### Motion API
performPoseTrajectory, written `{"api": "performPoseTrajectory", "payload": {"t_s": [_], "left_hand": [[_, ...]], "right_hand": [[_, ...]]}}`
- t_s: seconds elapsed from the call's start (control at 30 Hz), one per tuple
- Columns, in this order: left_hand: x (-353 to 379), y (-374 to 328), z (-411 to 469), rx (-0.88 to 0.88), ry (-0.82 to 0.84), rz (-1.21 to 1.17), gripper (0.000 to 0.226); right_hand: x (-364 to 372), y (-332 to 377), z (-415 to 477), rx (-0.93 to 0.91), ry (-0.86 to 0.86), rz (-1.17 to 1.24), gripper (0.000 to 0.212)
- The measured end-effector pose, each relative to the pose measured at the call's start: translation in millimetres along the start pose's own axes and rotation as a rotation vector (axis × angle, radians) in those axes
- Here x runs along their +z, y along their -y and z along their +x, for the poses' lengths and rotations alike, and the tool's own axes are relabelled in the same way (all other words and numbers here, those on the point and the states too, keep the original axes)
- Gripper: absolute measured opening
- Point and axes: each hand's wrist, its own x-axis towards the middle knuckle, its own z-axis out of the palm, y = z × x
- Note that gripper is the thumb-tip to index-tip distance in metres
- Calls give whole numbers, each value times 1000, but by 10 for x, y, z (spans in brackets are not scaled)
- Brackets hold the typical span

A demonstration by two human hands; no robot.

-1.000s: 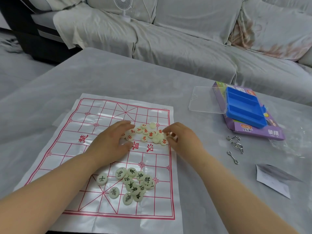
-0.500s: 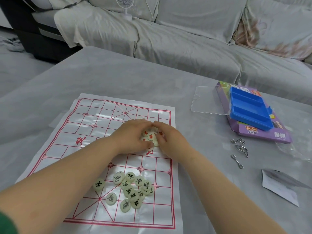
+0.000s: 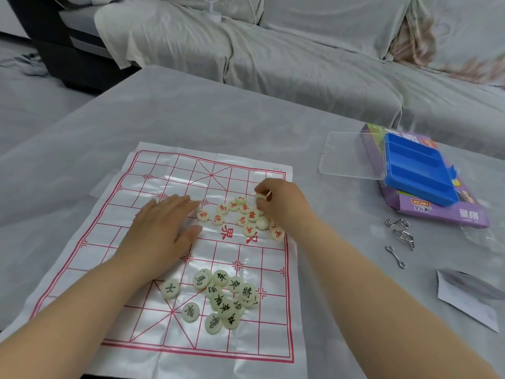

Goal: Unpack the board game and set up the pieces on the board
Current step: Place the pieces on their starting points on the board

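The board [image 3: 164, 170] lies on the desk [image 3: 246, 119]. Red pieces [image 3: 243, 217] cluster at 2 o'clock from its centre, black pieces [image 3: 221, 296] at 5 o'clock. The left hand [image 3: 161, 233] lies flat on the board, grip open, fingers straight, holding nothing. The right hand [image 3: 284, 206] pinches one piece [image 3: 261, 196] in its grip at the red cluster's 1 o'clock edge. A tray [image 3: 418, 170] sits beyond the board at 2 o'clock.
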Motion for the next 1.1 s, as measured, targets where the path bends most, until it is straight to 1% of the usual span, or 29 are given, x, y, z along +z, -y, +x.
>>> {"api": "performPoseTrajectory", "payload": {"t_s": [0.07,0.1,0.17,0.27,0.33,0.43,0.53,0.63,0.67,0.73,0.8,0.97,1.1], "left_hand": [[46,77,-54,-23,20,23,88],[58,88,-59,-26,16,24,90],[76,92,-55,-21,7,42,89],[84,107,-52,-11,-13,30,88],[85,111,-57,-14,-11,24,88],[76,106,-46,-11,-14,22,90],[77,117,-43,-10,-10,10,91],[85,136,-44,-6,-10,3,89],[89,142,-45,-4,-11,3,89],[96,143,-44,-6,-7,7,89],[97,140,-42,-14,1,10,90],[84,130,-43,-25,14,-1,91],[43,116,-62,-11,2,-43,91]], "right_hand": [[-10,26,36,1,0,-20,30],[-13,32,54,5,-7,-21,30],[-18,42,65,23,-9,19,29],[-16,59,63,24,42,109,25],[7,63,64,15,61,94,22],[48,42,79,5,-8,31,25],[60,24,59,16,-74,140,30],[94,69,3,-22,-49,259,33],[120,85,-15,-58,-20,239,34],[198,106,-49,-145,37,97,35],[261,110,-72,-195,54,-2,36],[240,144,-149,-165,-1,51,36],[157,48,-378,-66,-143,121,35]]}}
